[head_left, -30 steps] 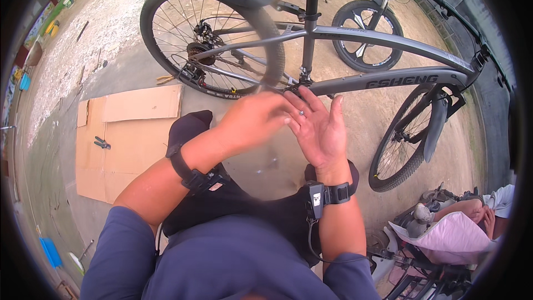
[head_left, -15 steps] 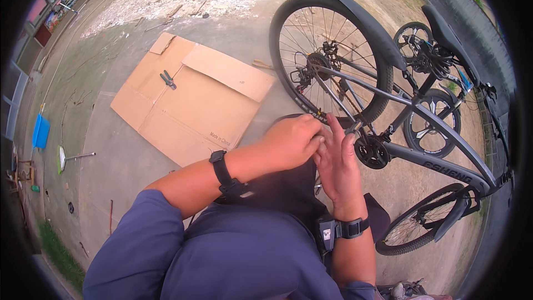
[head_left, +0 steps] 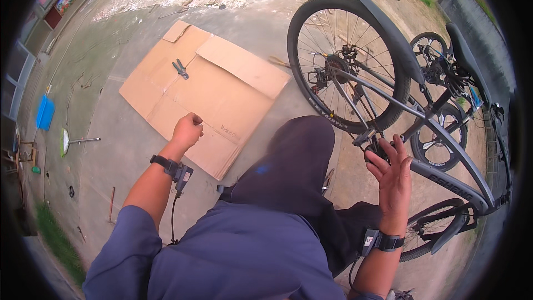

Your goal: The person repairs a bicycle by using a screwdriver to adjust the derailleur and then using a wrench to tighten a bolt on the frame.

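Observation:
My left hand [head_left: 188,131] hovers over the near edge of a flattened cardboard box [head_left: 216,86], its fingers curled together; whatever they may hold is hidden. Farther up on the cardboard lies a pair of pliers [head_left: 180,69] with dark green handles. My right hand [head_left: 395,180] is raised with the fingers apart and nothing in it. It is beside the grey bicycle [head_left: 438,128], just in front of the crank area, hiding part of the chainring. The bicycle's rear wheel [head_left: 300,69] stands beyond my bent knee.
A second bicycle with a spoked disc-like wheel [head_left: 438,133] stands behind the grey one. At the far left are a blue dustpan [head_left: 45,112] and a green-and-white broom head [head_left: 65,142]. A grey wall [head_left: 472,28] runs along the right. Pale rubble covers the ground at the back.
My hands were together in front of the rear wheel. They have parted: the left moved left over the cardboard, the right moved right toward the frame, and its fingers spread.

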A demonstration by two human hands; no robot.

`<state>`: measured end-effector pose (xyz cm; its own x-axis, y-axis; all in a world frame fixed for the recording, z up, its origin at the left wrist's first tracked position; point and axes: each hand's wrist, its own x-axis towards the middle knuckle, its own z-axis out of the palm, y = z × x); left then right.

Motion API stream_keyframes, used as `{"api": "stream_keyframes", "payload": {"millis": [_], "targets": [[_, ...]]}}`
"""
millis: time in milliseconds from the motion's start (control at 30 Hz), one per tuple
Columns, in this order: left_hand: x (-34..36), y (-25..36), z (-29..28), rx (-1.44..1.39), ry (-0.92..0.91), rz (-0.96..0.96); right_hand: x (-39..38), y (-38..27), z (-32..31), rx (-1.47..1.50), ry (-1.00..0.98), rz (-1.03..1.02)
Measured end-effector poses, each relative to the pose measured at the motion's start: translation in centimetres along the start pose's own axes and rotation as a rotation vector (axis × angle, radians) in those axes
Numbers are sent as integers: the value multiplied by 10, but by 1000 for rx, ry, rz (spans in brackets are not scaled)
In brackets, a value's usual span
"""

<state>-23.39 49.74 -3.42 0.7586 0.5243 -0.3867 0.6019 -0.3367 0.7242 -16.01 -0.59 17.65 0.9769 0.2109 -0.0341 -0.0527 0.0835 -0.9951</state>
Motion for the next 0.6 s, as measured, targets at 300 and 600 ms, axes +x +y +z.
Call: {"api": "stream_keyframes", "payload": {"millis": [300,600], "targets": [[52,-2,30,442,117,29,101,51,-86,-47,-63,92],[76,142,84,504,-103,-20,222,-12,-47,6,-524,-60]]}}
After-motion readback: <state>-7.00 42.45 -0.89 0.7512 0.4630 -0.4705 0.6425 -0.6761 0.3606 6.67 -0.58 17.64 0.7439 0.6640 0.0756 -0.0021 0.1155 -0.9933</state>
